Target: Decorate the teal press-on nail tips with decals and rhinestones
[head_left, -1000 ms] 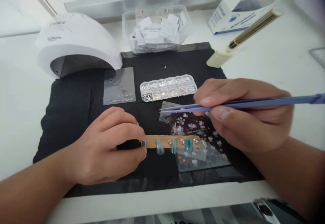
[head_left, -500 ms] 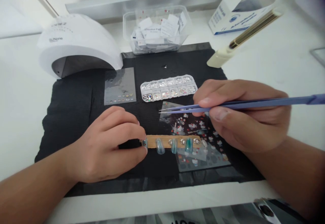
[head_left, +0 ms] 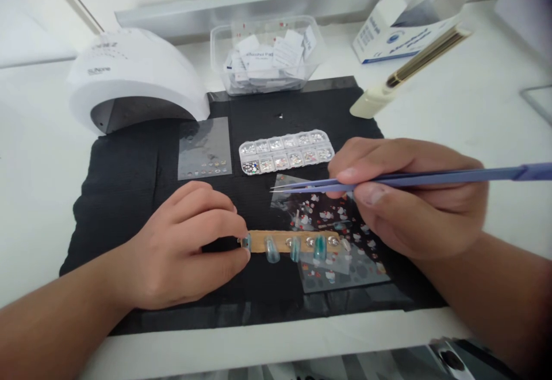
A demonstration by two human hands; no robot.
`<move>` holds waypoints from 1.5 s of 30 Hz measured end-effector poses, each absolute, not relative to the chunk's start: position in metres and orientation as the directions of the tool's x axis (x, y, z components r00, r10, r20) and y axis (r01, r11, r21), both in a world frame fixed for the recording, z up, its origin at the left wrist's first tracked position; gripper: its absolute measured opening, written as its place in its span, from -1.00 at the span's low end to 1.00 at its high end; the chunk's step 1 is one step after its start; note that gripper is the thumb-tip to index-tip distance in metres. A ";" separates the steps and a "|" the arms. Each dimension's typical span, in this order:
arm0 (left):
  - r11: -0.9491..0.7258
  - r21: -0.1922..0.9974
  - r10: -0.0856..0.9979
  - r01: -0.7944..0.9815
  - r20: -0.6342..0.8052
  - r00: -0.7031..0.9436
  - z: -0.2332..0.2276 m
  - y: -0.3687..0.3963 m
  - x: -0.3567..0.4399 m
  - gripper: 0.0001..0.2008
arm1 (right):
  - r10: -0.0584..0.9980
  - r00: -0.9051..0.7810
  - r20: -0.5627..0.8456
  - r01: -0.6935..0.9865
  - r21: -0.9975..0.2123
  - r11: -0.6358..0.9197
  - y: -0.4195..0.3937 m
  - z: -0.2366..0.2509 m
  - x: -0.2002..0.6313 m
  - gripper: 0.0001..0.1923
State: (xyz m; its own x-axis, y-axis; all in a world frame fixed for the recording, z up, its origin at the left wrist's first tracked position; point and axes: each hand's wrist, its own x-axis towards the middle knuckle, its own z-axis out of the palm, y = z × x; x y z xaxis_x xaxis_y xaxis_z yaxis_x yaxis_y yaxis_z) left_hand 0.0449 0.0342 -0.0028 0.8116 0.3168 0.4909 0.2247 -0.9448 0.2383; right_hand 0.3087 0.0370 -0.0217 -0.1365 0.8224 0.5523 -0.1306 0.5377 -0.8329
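We see a matt black cloth mat (head_left: 125, 184) on the smooth white surface (head_left: 452, 110), a bare wooden stick (head_left: 284, 241) carrying glossy teal nail tips (head_left: 319, 248), matt blue tweezers (head_left: 431, 177), and clear plastic (glittering inside) for the gem tray (head_left: 287, 151).

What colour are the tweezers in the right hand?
The slim pointed tweezers are blue-violet, seen in the head view.

Left hand (head_left: 183, 248): palm down, fingers curled, thumb and forefinger tips pinched together at its right edge; bare forearm enters from lower left. Right hand (head_left: 409, 196): palm down, thumb and forefinger pressed together, forearm from lower right.
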 end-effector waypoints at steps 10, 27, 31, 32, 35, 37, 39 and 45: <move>-0.933 0.303 0.325 0.193 0.479 0.816 -0.002 0.034 0.041 -0.88 | 0.810 -0.149 0.567 -0.146 -0.823 0.549 0.038 -0.023 0.310 -0.75; -0.739 0.663 0.574 0.122 0.524 0.630 -0.014 0.043 0.032 -0.70 | 0.855 -0.168 0.491 -0.150 -0.870 0.470 0.036 -0.022 0.311 -0.84; -0.739 0.640 0.610 0.210 0.503 0.612 -0.015 0.045 0.032 -0.71 | 0.862 -0.207 0.462 -0.158 -0.886 0.437 0.037 -0.023 0.312 -0.82; -0.738 0.627 0.625 0.248 0.498 0.601 -0.015 0.045 0.032 -0.72 | 0.862 -0.218 0.458 -0.150 -0.888 0.434 0.037 -0.023 0.312 -0.80; -0.710 0.590 0.688 0.383 0.468 0.555 -0.016 0.046 0.032 -0.76 | 0.858 -0.228 0.460 -0.101 -0.888 0.449 0.037 -0.024 0.312 -0.79; -0.686 0.568 0.720 0.453 0.445 0.532 -0.017 0.048 0.032 -0.79 | 0.854 -0.222 0.471 -0.078 -0.882 0.466 0.037 -0.026 0.311 -0.79; -0.682 0.544 0.728 0.488 0.442 0.524 -0.018 0.050 0.033 -0.80 | 0.859 -0.181 0.478 -0.059 -0.878 0.476 0.036 -0.027 0.310 -0.81; -0.662 0.484 0.748 0.572 0.387 0.539 -0.006 0.044 0.036 -0.77 | 0.800 -0.125 0.587 -0.129 -0.809 0.573 0.030 0.000 0.317 -0.79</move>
